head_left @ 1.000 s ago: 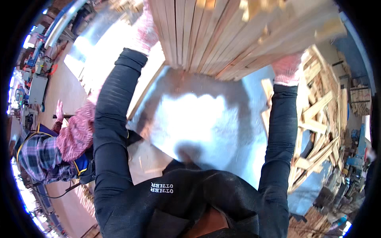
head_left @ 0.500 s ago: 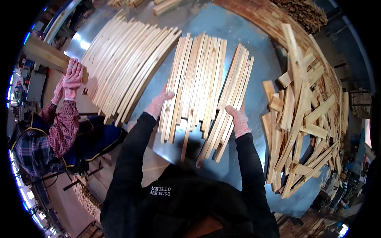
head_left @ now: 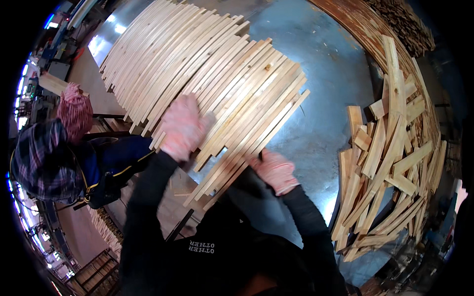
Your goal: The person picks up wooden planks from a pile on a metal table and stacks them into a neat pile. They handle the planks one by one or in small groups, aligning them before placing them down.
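Pale wooden strips [head_left: 242,93] lie side by side on a shiny metal table, joined against a wider row of strips [head_left: 153,54] at the left. My left hand [head_left: 182,128], in a pink-and-white knit glove, rests over the near part of the strips with its fingers stretched out, slightly blurred. At the near right edge of the strips is my right hand [head_left: 274,171], gloved alike, touching or almost touching the outermost ones. Motion smears its fingers, and part of them is hidden. Several strips stick out unevenly toward me.
A jumbled heap of wooden offcuts [head_left: 385,163] covers the table's right side. Behind it runs a curved brown wooden edge [head_left: 355,32]. At the left a co-worker in a plaid head covering [head_left: 42,158] stands close to the table, a gloved hand [head_left: 74,101] by a board [head_left: 53,84].
The separate bundles of strips have moved left and now lie against the wider row. Both my hands moved left with them; my left hand now lies on top. The co-worker's hands came lower.
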Available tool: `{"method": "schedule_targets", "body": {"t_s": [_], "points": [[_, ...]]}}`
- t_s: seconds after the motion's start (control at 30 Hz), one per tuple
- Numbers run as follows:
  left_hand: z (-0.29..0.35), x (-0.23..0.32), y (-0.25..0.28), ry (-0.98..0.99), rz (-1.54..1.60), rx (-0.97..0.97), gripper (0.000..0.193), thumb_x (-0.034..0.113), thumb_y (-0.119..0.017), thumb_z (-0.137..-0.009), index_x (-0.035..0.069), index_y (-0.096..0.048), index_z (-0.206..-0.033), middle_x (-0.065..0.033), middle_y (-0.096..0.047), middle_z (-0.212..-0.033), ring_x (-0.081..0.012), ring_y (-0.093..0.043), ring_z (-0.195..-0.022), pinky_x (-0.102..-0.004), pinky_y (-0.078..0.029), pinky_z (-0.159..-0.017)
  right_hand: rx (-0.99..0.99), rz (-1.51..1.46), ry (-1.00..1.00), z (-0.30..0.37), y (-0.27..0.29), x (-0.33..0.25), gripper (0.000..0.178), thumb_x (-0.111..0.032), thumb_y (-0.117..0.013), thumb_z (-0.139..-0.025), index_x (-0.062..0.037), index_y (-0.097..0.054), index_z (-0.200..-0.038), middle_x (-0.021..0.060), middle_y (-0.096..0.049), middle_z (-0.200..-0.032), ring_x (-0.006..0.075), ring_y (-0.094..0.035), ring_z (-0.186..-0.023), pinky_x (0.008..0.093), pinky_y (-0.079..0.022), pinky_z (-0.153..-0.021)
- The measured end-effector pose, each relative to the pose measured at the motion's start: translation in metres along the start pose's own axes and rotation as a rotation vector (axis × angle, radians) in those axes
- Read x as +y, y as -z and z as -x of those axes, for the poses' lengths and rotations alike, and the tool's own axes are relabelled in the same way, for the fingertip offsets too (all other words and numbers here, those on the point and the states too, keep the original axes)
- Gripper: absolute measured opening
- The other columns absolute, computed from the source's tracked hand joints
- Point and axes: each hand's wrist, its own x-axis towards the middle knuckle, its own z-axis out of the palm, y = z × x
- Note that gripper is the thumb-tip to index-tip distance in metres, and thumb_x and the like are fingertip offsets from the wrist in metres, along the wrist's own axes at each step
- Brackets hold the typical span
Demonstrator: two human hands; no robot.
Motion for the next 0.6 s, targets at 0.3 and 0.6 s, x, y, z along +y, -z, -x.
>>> {"method": "schedule_targets", "body": {"t_s": [0.3,0.6], "points": [[0.061,0.054,-0.062,-0.165,0.13,0.089,0.087,0.058,-0.069,-0.079,-0.008,-0.045,-0.13,-0.0274,-0.046,-0.13,-0.0458,-0.042,-0.124,-0.0596,-0.026,-0.111,0.734,0.166,0.124,-0.188,0.163,0.015,0.059,-0.047,-0.046,-0.096,-0.0099,-0.049,-0.142,0.0166,-0.059,-0.136,0.033,-0.054,-0.127,0.0444,-0.038,-0.109],[0.07,0.047,-0.113,-0.057,0.246,0.414,0.086,0.05,-0.07,-0.081,-0.002,-0.038,-0.142,-0.0225,-0.045,-0.137,-0.0415,-0.043,-0.128,-0.0569,-0.03,-0.112,0.647,0.142,-0.118,-0.206,0.179,-0.033,0.083,-0.063,-0.047,-0.091,-0.0019,-0.04,-0.147,0.0292,-0.063,-0.123,0.0411,-0.06,-0.118,0.0414,-0.04,-0.107]]}}
